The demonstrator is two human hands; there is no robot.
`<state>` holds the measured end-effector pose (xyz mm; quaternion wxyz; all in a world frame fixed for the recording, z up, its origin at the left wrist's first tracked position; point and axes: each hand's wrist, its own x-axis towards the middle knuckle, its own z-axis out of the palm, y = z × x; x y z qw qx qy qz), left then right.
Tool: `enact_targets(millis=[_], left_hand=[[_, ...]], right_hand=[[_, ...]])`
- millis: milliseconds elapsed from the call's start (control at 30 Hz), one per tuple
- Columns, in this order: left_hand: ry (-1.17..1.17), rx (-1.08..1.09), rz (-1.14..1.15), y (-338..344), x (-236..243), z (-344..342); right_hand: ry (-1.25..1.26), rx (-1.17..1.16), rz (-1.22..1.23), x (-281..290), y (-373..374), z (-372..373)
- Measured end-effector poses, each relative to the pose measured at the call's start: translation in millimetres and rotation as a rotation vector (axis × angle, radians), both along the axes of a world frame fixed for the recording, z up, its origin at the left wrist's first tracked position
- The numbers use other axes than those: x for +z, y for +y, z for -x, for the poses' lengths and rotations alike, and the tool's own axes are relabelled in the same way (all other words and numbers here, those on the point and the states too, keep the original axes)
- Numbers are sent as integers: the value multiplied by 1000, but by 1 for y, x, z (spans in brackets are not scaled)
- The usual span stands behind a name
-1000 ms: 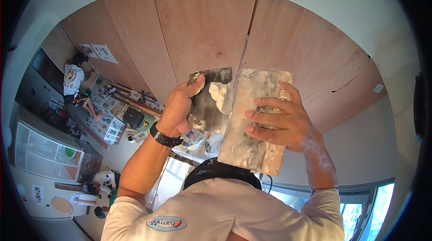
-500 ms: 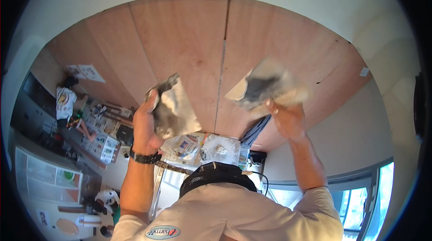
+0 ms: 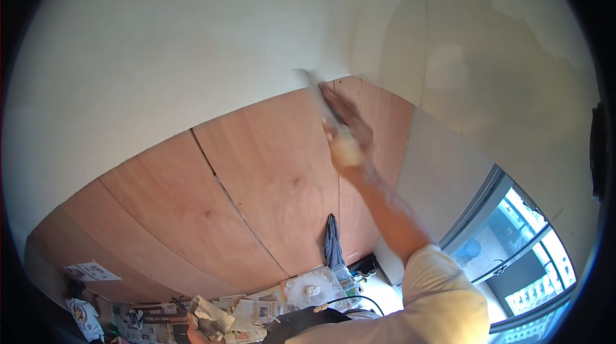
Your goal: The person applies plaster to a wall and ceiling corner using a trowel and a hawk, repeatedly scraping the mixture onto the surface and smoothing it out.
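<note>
My right hand [image 3: 350, 142] is raised high, its fingers wrapped round a wide putty knife [image 3: 317, 92]. Seen almost edge-on and smeared by motion, the blade meets or nearly meets the white ceiling [image 3: 212, 42] just above the top of the plywood wall [image 3: 269, 164]. Whether it touches cannot be made out. Low in the picture, my left hand [image 3: 196, 333] grips a thin metal plate [image 3: 212, 318] with a pale, smeared surface. Most of that hand is cut off by the lower edge.
A darker patch [image 3: 475, 42] marks the upper right surface. Below stand a window [image 3: 513, 254] at right and a white sheet [image 3: 314, 289] bearing a pale lump. Grey cloth [image 3: 332, 241] hangs on the plywood. Another person [image 3: 85, 315] is at far left, beside newspapers.
My view has tilted up toward the ceiling. My right hand has lifted the putty knife from in front of the plywood to the ceiling edge. My left hand with the plate now sits low in view.
</note>
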<state>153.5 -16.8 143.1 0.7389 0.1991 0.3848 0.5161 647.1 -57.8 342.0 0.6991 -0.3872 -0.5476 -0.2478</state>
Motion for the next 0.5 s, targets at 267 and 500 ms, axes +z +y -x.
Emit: enact_targets(millis=[267,500], left_hand=[[165,235,158,-13,17,-15],[135,148,16,-21,17,-7]], right_hand=[[-665,-922,-136,76,50,-64],[-631,-1112,-307,125,93,-72]])
